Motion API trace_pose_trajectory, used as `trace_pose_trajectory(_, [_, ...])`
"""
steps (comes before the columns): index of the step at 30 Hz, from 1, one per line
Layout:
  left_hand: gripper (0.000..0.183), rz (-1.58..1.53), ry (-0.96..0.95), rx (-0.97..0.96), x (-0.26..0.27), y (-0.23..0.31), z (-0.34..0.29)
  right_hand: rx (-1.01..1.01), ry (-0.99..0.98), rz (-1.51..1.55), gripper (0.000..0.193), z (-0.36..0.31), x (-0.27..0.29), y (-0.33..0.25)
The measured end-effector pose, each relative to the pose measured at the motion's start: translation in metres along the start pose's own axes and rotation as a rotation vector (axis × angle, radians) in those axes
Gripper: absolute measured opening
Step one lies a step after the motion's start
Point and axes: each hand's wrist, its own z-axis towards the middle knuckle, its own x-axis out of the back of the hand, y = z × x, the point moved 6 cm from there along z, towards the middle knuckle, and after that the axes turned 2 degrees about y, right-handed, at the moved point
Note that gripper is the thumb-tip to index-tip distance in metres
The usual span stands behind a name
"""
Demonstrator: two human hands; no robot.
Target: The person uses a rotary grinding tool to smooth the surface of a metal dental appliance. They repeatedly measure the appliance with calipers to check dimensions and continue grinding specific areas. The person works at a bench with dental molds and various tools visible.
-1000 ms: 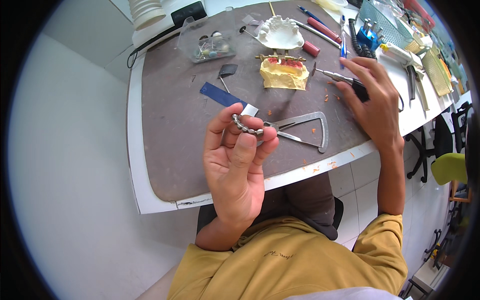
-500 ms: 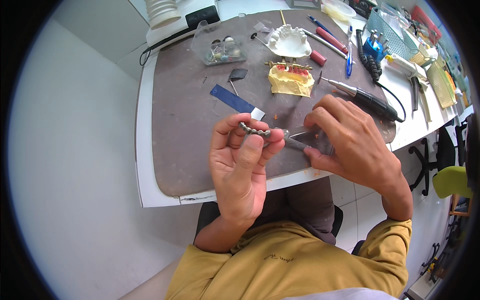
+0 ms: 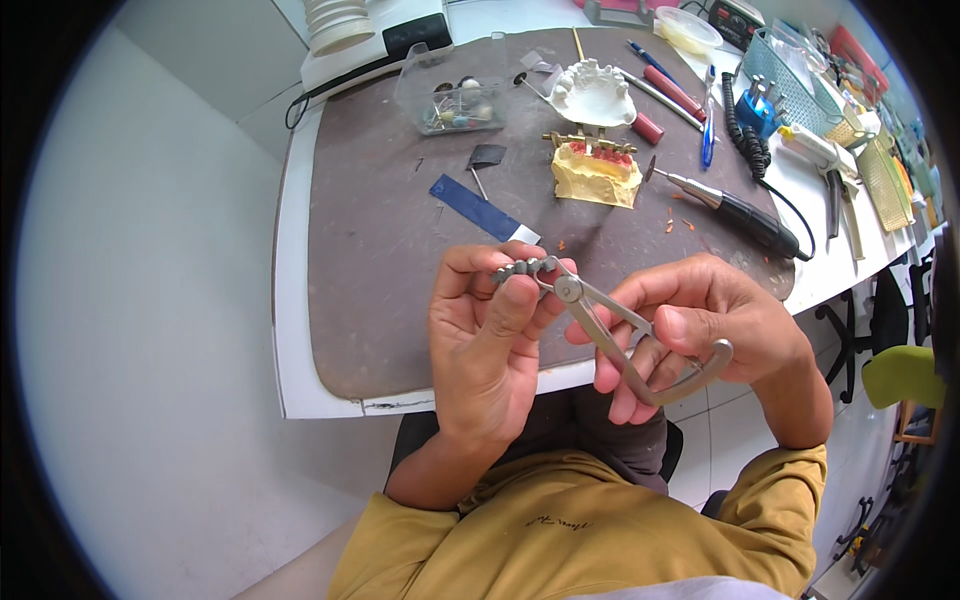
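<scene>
My left hand [image 3: 480, 350] pinches a grey metal dental bridge framework [image 3: 518, 268], a short curved row of tooth shapes, between thumb and fingers. In my right hand [image 3: 735, 315] is a metal dental caliper [image 3: 608, 342], its curved end toward my palm and my thumb over one arm. The caliper's small jaws meet the right end of the framework; whether they grip it is too small to tell. Beyond my hands stands a yellow plaster cast [image 3: 597, 184] with red wax, hinged by brass fittings to a white tooth cast [image 3: 592, 95] lying tipped back.
A black rotary handpiece [image 3: 755, 222] with a disc lies at the right, near orange shavings. A blue abrasive strip [image 3: 475, 207] and a clear box of burs [image 3: 462, 115] are to the left. Pens, a blue bur stand [image 3: 757, 112] and baskets fill the far right.
My right hand has turned over and lowered, swinging the caliper's arms toward me, with its jaws now at the framework. My left hand has tilted the framework slightly. The view has shifted a little.
</scene>
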Motion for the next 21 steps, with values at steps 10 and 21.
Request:
trace_pose_trajectory(10, [0.022,-0.001,0.001,-0.012,-0.0007,0.0005,-0.0005,-0.010,-0.007,0.047,0.047,-0.0014,0.0035,0.0066])
trace_pose_trajectory(21, [0.027,0.012,0.021,-0.011,-0.0015,0.0009,-0.0026,-0.028,0.014,0.045,0.034,-0.0051,0.0012,0.0051])
